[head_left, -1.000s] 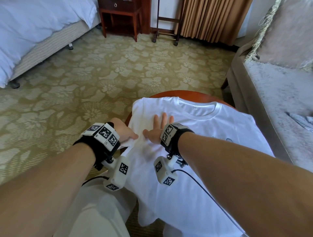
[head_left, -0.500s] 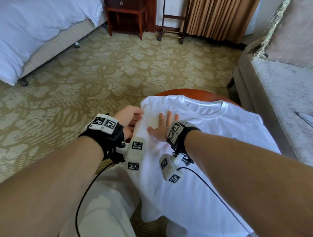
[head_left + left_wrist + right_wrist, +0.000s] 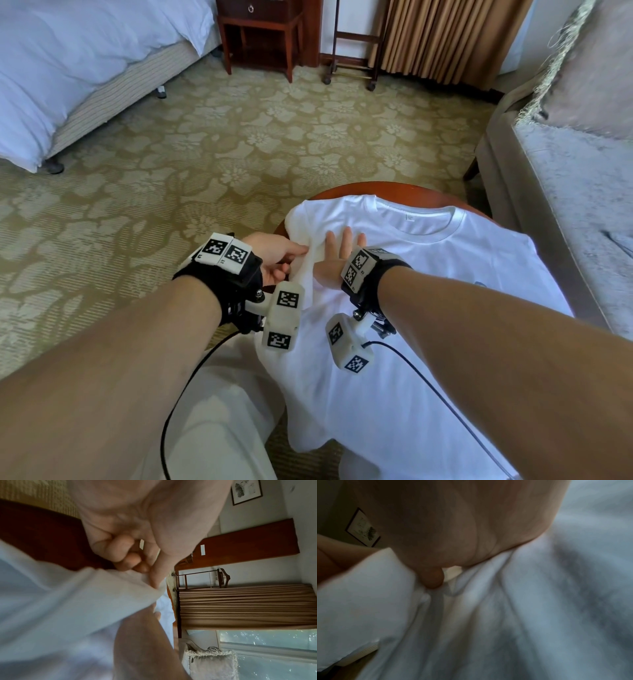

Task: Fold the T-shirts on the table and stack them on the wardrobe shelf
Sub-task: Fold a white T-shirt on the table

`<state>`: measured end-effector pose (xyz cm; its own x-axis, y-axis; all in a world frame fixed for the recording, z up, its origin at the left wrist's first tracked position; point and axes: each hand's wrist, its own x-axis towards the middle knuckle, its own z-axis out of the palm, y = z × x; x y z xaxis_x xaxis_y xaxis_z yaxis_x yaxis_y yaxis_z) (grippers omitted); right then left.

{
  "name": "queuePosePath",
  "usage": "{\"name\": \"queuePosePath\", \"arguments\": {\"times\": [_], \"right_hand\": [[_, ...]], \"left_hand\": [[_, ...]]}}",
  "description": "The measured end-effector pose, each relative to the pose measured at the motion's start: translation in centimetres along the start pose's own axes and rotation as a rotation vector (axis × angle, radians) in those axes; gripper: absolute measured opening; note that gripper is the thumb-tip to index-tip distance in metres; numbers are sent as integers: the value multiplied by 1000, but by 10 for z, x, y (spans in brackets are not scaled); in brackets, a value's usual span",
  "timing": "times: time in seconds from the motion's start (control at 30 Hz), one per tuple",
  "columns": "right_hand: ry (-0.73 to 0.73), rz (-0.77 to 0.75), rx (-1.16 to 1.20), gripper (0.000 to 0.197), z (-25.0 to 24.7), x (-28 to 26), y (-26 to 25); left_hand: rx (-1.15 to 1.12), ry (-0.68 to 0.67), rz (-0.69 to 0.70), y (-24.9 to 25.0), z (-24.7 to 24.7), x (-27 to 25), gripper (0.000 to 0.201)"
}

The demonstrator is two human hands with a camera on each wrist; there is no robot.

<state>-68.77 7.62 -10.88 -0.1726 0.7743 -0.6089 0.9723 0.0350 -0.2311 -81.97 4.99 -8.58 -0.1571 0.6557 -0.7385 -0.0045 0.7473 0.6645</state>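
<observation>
1. Folding the left side inward is judged to be the step in hand: the white T-shirt (image 3: 428,308) is spread front-up over the round wooden table (image 3: 394,190), its hem hanging over the near edge.
2. A bunched fold of sleeve is pinched between thumb and curled fingers (image 3: 126,555) of the left hand (image 3: 274,257) at the shirt's left edge.
3. Just beside it, the right hand (image 3: 337,255) is laid flat on the chest, fingers straight and slightly spread, serving as an anchor.
4. A clean crease would be helped if the sleeve were drawn over along the flat hand's edge, the cloth kept taut.
5. Thin, limp cotton is suggested by the soft wrinkles; the ribbed collar (image 3: 428,233) lies farthest away.
6. Beyond, a floral carpet (image 3: 239,144) is seen.
</observation>
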Motion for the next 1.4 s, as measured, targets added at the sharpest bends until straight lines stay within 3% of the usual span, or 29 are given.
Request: {"name": "queuePosePath", "arguments": {"times": [0.17,0.33,0.53,0.63,0.77,0.83,0.9,0.97,1.13,1.4], "right_hand": [[23,0,-50,93,3,4,-1],[20,5,-57,95,4,8,2],[21,11,-75,98,3,10,2],[21,11,-80,100,2,9,2],[24,12,-88,101,1,7,1],[30,10,-78,101,2,7,1],[33,10,-75,101,2,8,1],[39,15,-78,101,3,9,1],[42,22,-48,99,5,9,-1],[53,21,-32,99,7,9,-1]], "left_hand": [[4,142,141,2,-13,8,25],[-108,73,106,16,-28,2,28],[57,93,60,17,-47,1,39],[-50,209,116,14,-58,12,57],[-363,456,258,14,-62,18,57],[-362,485,244,3,-65,20,72],[-216,425,168,-13,-67,22,81],[-139,278,68,-28,-61,23,69],[-211,63,-72,-57,-42,27,58],[-491,2,58,-55,-38,26,40]]}}
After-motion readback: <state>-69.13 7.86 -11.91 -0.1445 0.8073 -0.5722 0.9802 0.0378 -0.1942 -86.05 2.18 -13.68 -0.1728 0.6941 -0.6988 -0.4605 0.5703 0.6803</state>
